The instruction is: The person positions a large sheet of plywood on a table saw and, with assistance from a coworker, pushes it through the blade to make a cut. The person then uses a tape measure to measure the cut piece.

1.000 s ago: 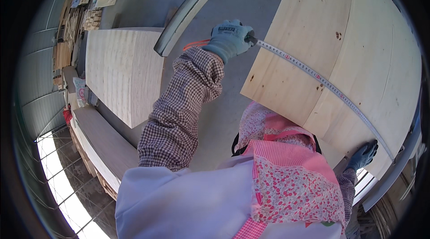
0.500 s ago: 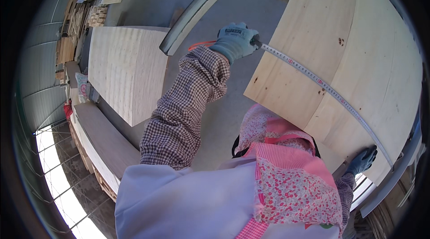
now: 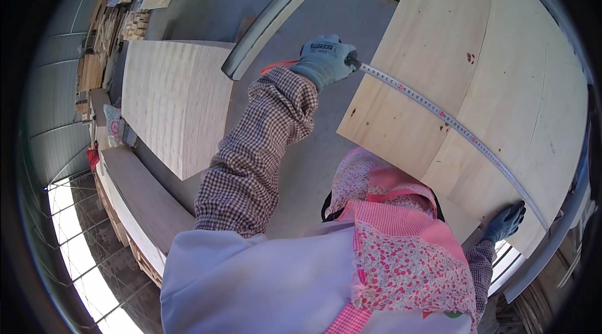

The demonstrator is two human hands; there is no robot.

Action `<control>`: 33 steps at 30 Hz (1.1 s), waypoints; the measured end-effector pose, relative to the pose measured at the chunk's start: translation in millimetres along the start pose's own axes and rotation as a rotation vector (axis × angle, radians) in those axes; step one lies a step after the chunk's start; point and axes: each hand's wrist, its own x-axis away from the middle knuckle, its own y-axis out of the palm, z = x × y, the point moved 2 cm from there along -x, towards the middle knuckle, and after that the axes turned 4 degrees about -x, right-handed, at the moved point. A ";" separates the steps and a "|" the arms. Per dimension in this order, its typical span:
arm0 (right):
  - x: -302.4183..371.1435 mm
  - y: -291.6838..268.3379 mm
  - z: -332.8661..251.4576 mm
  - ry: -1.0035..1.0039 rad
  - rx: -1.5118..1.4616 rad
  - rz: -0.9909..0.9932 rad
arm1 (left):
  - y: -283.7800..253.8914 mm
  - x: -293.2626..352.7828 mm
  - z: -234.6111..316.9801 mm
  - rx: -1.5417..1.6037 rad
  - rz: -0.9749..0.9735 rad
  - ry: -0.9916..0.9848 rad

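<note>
Our left grip [image 3: 325,61] clasps the pale tape measure [image 3: 458,126], dark-figured with red marks, which stretches across the knotted wooden board [image 3: 495,89]; our right grip [image 3: 505,221] rests there unclenched, near it.

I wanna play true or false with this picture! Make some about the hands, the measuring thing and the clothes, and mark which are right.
1. The left hand is holding one end of the tape measure. True.
2. The tape measure is all rolled up. False: its strip stretches over the pale wooden panel.
3. The right hand is bare. False: it wears a bluish glove.
4. The left sleeve is checked. True.
5. The pink cloth has a flowery pattern. True.
</note>
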 end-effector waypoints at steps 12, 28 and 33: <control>0.1 1.7 2.2 0.026 -0.007 -0.006 | 2.7 2.1 -0.3 0.004 0.009 0.009; 1.3 -42.0 -50.6 0.278 -0.411 0.199 | -27.3 54.1 10.5 0.601 -0.065 0.118; -9.6 -70.5 -93.8 0.791 -1.301 0.151 | 12.0 59.8 16.9 0.713 0.092 0.331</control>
